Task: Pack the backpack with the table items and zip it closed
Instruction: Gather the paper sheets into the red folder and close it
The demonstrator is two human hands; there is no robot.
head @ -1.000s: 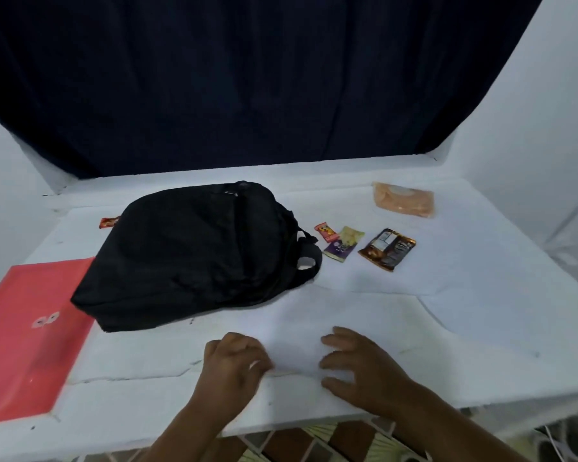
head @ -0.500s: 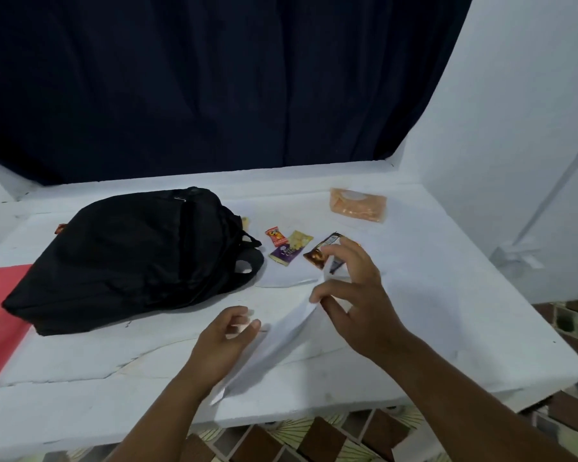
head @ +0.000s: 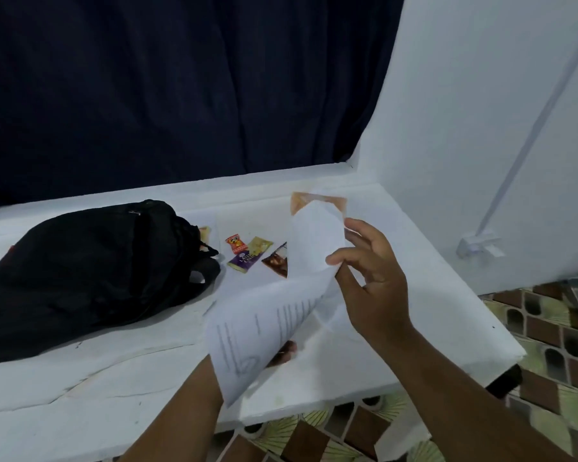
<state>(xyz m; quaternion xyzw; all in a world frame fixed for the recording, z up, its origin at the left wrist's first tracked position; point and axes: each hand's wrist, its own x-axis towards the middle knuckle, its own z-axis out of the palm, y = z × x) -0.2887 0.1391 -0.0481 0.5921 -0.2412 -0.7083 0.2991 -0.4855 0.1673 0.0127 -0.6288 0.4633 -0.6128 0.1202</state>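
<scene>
I see the black backpack [head: 90, 271] lying on the white surface [head: 80, 395] at left. My left hand [head: 282, 353], mostly hidden, grips the printed paper [head: 267, 328] from beneath; my right hand [head: 367, 281] pinches its upper edge between thumb and fingers [head: 357, 228].

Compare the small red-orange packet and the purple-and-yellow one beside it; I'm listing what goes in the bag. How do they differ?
The red-orange packet is the smaller and squarer; the purple-and-yellow packet is longer. The red-orange one lies nearer the black backpack; the purple-and-yellow one lies nearer the brown wrapper. The purple-and-yellow one carries white lettering, too blurred to read. Both lie flat, unpacked, on the white table.
</scene>
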